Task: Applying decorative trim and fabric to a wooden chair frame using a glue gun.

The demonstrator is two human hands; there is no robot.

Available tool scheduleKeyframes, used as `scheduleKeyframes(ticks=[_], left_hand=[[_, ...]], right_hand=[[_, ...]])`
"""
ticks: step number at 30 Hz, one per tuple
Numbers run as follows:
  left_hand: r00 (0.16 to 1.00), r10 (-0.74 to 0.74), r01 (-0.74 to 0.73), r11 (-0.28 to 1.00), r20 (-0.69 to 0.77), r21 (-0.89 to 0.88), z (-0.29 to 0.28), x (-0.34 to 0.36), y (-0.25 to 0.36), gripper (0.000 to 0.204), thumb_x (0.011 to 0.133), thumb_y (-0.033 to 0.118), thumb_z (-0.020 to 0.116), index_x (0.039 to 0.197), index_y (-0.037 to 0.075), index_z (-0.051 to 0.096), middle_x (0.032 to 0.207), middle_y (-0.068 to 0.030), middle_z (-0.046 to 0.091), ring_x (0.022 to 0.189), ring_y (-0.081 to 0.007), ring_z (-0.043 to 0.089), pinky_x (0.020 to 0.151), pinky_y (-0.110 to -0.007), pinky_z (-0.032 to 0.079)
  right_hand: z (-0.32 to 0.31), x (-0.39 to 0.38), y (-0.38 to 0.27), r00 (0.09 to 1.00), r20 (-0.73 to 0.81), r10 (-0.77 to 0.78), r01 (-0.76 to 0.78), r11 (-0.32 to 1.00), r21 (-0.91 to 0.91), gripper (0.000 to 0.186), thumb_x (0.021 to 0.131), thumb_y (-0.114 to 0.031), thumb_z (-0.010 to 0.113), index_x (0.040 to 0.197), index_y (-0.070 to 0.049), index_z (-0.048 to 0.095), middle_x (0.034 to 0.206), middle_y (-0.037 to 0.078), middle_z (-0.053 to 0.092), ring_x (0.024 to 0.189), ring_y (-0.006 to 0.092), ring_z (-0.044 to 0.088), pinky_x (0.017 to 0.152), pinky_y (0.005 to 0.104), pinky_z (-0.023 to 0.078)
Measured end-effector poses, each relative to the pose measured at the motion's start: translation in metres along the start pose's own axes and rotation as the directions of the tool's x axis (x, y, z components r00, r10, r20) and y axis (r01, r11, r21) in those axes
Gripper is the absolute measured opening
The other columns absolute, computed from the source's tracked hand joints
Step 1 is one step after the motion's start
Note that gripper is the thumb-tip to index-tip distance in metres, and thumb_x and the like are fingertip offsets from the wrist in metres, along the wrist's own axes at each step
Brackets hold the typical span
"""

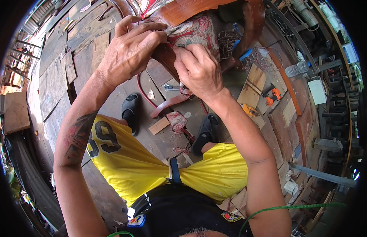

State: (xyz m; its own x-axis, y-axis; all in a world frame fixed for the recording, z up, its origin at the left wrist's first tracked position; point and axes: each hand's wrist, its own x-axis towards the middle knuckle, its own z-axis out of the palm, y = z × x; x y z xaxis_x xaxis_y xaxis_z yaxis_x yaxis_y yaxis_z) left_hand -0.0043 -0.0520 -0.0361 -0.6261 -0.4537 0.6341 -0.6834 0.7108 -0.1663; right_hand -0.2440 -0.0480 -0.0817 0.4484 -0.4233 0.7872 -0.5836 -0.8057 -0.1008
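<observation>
A wooden chair (191, 15) with a curved, varnished frame stands in front of me at the top of the view. Red, grey and cream patterned upholstery fabric (197, 33) covers part of it. My left hand (134, 47) is closed, its fingertips pinching at the fabric's edge beside the wood. Close by on the right, my right hand (201, 71) is curled shut at the lower edge of the same fabric, thumb against the forefinger. The fingers hide exactly how much cloth each one grips. Below the hands, a red hose (142, 90) runs down behind the chair's rail.
Pliers (171, 87) and a fabric scrap (176, 121) lie on the plank floor near my sandalled feet. To the right are an orange power tool (273, 94), a yellow tool (249, 110), wood boards (252, 85), tangled strings (231, 41) and a clear plastic bottle (296, 69).
</observation>
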Motion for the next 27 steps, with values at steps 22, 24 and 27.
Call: scheduleKeyframes(ticks=[22,24,27], left_hand=[[0.979,0.096,-0.135,0.966,0.181,0.221,-0.007,-0.018,-0.009,0.066,0.091,0.003,0.071,0.15,0.031,0.062,0.15,0.0078,0.066,0.15,-0.0143,0.051,0.131,-0.052,0.017],[0.978,0.082,-0.127,0.964,0.192,0.234,-0.007,-0.018,-0.009,0.067,0.091,0.003,0.071,0.151,0.031,0.061,0.151,0.0083,0.065,0.151,-0.0141,0.05,0.132,-0.052,0.016],[0.979,0.089,-0.133,0.961,0.184,0.244,-0.006,-0.019,-0.009,0.068,0.09,0.003,0.071,0.151,0.031,0.061,0.151,0.0084,0.064,0.15,-0.0141,0.05,0.132,-0.052,0.016]], right_hand=[[0.002,-0.002,-0.002,1.0,-0.015,-0.002,0.002,1.0,0.023,0.023,0.086,-0.005,0.076,0.108,0.0,0.074,0.094,0.012,0.063,0.087,0.0299,0.068,0.081,0.0387,0.059],[0.0,0.0,-0.005,0.999,-0.044,0.009,-0.007,0.999,0.037,0.021,0.087,0.001,0.076,0.107,0.001,0.075,0.089,0.012,0.067,0.082,0.0294,0.068,0.077,0.0389,0.058],[0.003,-0.004,-0.001,0.999,-0.022,-0.024,0.024,1.0,0.001,0.023,0.086,-0.005,0.076,0.108,0.0,0.075,0.094,0.012,0.064,0.086,0.0295,0.068,0.08,0.0385,0.059]])
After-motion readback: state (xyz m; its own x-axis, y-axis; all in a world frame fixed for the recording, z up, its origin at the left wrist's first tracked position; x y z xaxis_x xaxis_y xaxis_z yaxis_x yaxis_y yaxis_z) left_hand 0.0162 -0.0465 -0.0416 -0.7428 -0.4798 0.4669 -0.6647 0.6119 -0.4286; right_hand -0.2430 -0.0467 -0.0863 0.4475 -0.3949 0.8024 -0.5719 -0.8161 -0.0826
